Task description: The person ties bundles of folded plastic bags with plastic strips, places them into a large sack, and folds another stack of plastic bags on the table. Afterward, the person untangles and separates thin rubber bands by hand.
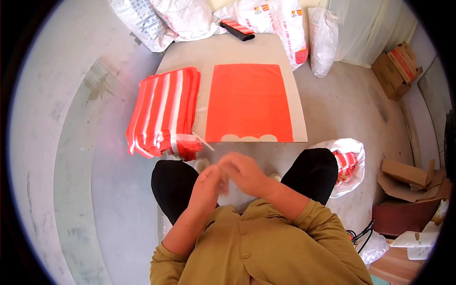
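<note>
My left hand point(208, 186) and my right hand point(243, 174) meet above my lap, just short of the table's front edge. Their fingers come together, and whatever may be between them is too small or blurred to tell. Beyond them a flat red-orange sheet point(249, 102) lies on the table point(190, 54), with a scalloped near edge. To its left sits a thick stack of red and white striped cloth point(164, 109). A thin pale strip point(203, 141) sticks out from the stack's near right corner.
White sacks point(185, 16) line the table's far side, near a dark roll with striped cloth point(237, 30). An open white bag point(350, 166) holding striped pieces stands right of my knee. Cardboard boxes point(394, 71) are on the floor at the right.
</note>
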A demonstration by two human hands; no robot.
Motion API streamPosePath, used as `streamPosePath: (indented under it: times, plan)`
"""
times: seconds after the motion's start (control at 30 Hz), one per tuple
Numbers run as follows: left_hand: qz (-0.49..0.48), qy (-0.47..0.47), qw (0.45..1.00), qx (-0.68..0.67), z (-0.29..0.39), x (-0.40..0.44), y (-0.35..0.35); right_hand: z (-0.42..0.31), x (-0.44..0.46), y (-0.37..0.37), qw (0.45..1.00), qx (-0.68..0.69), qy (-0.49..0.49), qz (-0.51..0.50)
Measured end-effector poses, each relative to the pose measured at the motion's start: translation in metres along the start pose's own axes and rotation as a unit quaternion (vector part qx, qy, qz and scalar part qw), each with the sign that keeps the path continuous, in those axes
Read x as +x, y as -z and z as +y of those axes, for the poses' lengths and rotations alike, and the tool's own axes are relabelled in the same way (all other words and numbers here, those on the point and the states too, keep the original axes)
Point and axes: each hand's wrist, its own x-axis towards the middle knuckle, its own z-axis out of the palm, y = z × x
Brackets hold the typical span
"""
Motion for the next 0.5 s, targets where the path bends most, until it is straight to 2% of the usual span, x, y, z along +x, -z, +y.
streamPosePath:
  times: [0.07,0.17,0.2,0.27,0.37,0.47,0.5]
  plan:
    - [0.034,-0.002,0.999,0.006,0.007,-0.001,-0.014,-0.002,0.000,0.001,1.000,-0.023,-0.011,0.007]
    - [0.044,-0.004,0.998,0.037,0.008,-0.001,-0.017,0.003,-0.002,-0.004,0.993,0.071,-0.095,0.005]
    - [0.063,0.003,0.997,0.032,0.009,-0.002,-0.021,0.004,-0.001,-0.002,0.996,0.052,-0.071,0.010]
    - [0.033,-0.026,0.998,0.054,0.002,0.004,-0.017,0.005,-0.002,-0.002,0.999,0.027,-0.030,0.010]
    - [-0.004,-0.059,0.997,0.058,0.001,-0.001,-0.015,0.004,0.000,-0.004,0.977,0.147,-0.157,0.007]
    - [0.013,-0.053,0.995,0.087,0.007,-0.001,-0.014,0.020,-0.002,-0.006,0.998,0.033,0.008,0.062]
    - [0.009,-0.053,0.993,0.106,0.007,-0.001,-0.011,0.019,-0.003,-0.004,0.998,0.044,-0.004,0.053]
